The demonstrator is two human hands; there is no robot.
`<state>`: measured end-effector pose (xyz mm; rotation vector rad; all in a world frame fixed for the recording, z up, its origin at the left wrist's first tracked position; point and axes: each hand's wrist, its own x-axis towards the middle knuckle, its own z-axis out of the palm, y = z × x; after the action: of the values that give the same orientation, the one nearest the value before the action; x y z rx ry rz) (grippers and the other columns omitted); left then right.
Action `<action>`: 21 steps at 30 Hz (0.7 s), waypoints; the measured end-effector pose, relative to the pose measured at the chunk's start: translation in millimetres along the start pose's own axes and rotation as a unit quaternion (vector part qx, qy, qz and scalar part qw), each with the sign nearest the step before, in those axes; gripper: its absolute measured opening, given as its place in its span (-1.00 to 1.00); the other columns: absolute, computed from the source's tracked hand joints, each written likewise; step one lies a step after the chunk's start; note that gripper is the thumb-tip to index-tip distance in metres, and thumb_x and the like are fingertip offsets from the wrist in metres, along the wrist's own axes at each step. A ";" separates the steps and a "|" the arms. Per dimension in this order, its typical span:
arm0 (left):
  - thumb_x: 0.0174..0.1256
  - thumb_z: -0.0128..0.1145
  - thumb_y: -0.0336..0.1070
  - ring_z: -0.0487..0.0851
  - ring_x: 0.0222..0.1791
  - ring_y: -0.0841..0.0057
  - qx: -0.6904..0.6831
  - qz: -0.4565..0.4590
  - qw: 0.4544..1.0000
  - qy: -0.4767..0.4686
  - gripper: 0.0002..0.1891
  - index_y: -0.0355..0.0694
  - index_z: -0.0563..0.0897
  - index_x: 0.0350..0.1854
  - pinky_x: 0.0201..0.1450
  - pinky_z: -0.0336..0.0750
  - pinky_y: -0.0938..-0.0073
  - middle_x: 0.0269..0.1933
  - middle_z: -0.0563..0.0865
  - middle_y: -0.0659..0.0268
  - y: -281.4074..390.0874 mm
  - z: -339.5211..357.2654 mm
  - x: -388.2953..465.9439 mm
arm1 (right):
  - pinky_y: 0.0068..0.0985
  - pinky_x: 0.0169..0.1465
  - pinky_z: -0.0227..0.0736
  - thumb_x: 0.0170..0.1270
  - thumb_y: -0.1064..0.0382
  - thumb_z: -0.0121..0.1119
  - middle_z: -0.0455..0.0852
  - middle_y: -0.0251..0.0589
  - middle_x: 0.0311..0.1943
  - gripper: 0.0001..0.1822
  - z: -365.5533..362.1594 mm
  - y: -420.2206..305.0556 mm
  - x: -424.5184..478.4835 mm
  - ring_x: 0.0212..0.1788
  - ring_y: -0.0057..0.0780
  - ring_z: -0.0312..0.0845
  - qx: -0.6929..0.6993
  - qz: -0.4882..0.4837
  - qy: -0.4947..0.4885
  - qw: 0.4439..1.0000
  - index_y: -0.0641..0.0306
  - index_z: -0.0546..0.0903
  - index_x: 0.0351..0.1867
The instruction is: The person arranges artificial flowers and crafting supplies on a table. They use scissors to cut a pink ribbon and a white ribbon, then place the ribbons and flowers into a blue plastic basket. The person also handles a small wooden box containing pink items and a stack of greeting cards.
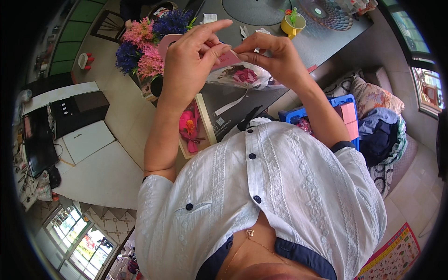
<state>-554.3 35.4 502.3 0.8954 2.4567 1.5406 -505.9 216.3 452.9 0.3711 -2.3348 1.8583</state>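
Observation:
In the head view, my left hand (190,56) is at a pink card-like piece (229,60) bearing writing, its thumb and fingertips at the upper edge. My right hand (269,54) pinches the same piece's right corner between thumb and index finger. Just below lies a red artificial rose (245,75) in clear wrapping. A white strip (231,105) hangs toward me from it. Behind my left hand shows a rounded pink part (166,43), mostly hidden. Under my left forearm stands a pale wooden box (206,122) holding a pink wrapped flower (190,124).
Pink and blue artificial flowers (140,64) stand left of my hands. On the dark table (224,94) are a yellow cup (293,25), paper scraps (244,32) and a patterned glass plate (325,14). A blue crate (341,100) with pink boxes is by my right arm. Another person's hand (128,24) appears at top left.

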 end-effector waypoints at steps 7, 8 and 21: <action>0.05 0.23 -0.54 0.60 -0.51 0.68 -0.022 0.003 1.000 -0.008 -0.58 -0.14 0.58 0.02 -0.47 0.50 0.68 -0.41 0.59 0.34 4.1 4.3 -3.1 | -0.74 -0.24 0.39 0.14 0.32 0.27 0.64 -0.41 -0.43 -0.84 -14.1 -4.3 9.3 -0.35 -0.74 0.47 0.126 0.104 -0.110 0.980 0.38 0.62 -0.31; 0.04 0.23 -0.54 0.60 -0.51 0.68 -0.018 0.004 1.000 -0.007 -0.58 -0.14 0.58 0.02 -0.47 0.51 0.67 -0.41 0.59 0.34 4.5 4.5 -3.6 | -0.74 -0.24 0.39 0.14 0.32 0.27 0.64 -0.40 -0.43 -0.84 -14.3 -5.0 9.7 -0.35 -0.74 0.48 0.135 0.108 -0.114 0.978 0.38 0.62 -0.32; 0.01 0.27 -0.48 0.59 -0.53 0.60 0.089 0.076 0.989 0.089 -0.57 -0.07 0.59 0.00 -0.48 0.48 0.60 -0.43 0.60 0.33 -2.9 15.6 -1.5 | -0.54 -0.30 0.45 0.19 0.38 0.12 0.67 -0.04 -0.38 -0.86 5.6 -14.5 -6.5 -0.40 -0.35 0.61 -0.085 -0.005 0.045 0.995 0.37 0.61 -0.26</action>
<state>-548.3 46.1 492.1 1.0372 2.7460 1.5276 -495.5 208.4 463.5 0.2736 -2.4023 1.6202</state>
